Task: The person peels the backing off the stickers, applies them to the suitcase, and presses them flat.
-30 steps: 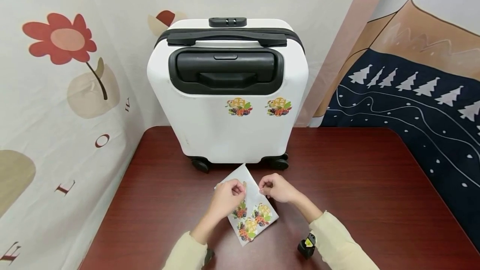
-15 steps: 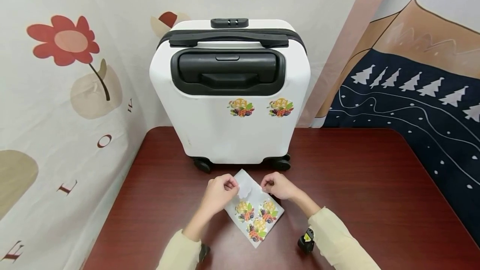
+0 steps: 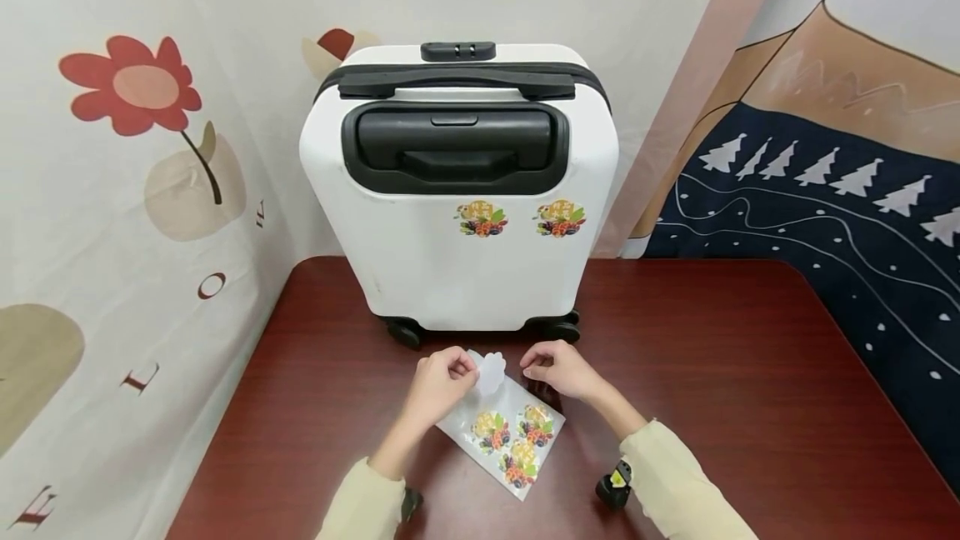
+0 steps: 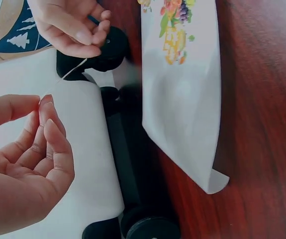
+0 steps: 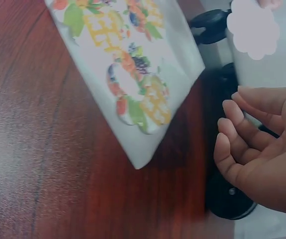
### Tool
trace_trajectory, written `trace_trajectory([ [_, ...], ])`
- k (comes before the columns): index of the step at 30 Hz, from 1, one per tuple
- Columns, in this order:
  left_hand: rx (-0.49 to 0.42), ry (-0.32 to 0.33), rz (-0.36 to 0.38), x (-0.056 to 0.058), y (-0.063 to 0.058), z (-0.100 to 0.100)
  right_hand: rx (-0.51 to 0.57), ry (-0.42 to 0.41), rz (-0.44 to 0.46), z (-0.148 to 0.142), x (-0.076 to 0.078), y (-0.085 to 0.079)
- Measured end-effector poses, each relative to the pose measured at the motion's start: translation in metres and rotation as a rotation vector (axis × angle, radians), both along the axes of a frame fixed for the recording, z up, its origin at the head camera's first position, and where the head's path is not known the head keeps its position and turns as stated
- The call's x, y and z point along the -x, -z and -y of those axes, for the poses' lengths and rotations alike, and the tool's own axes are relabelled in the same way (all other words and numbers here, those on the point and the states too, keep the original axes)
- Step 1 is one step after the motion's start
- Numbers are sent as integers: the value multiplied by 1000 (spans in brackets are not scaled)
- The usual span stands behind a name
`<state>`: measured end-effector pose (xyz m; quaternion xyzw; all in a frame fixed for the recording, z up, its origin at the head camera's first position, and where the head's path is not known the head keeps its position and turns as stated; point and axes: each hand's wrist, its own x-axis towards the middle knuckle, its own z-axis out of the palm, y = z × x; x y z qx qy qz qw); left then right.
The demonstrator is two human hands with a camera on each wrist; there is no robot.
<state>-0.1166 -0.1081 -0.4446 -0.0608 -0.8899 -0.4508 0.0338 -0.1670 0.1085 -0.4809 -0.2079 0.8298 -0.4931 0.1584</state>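
Sticker (image 3: 492, 374), now lifted free above its sheet (image 3: 512, 401) before the suitcase (image 3: 459, 269), is pinched in the fingers of the left hand (image 3: 441, 384) while the right hand (image 3: 559, 369), off the sheet's edge, curls loosely, empty, so peeling appears complete.

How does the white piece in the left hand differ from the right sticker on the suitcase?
The white piece shows a plain face with a scalloped edge; the right sticker shows printed fruit and yellow lettering. The white piece is pinched by the left hand; the right sticker lies on the suitcase, with no hand on it. Both look thin.
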Motion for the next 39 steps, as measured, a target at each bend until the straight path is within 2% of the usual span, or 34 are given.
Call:
trace_trajectory([
  [7, -23, -6, -19, 6, -8, -1, 86, 11, 26, 6, -19, -51],
  [8, -23, -4, -24, 7, -10, -2, 92, 3, 26, 7, -19, -53],
  [12, -32, 17, -35, 9, -14, -5, 102, -36, -6, 11, -21, -54],
  [14, -41, 19, -35, 10, -16, -5, 106, -40, -24, 11, -19, -48],
  [19, -57, 3, -42, 11, -19, -4, 96, -4, -68, 10, -13, -31],
  [21, -57, -4, -43, 12, -19, -4, 107, 5, -78, 10, -13, -31],
  [27, -92, -5, -10, 13, -16, -7, 173, -23, -78, 19, -18, -41],
  [34, -99, 13, 22, 13, -18, -13, 169, -57, -113, 28, -31, -66],
  [39, -121, 28, 59, 14, -17, -16, 154, -46, -105, 31, -33, -67],
])
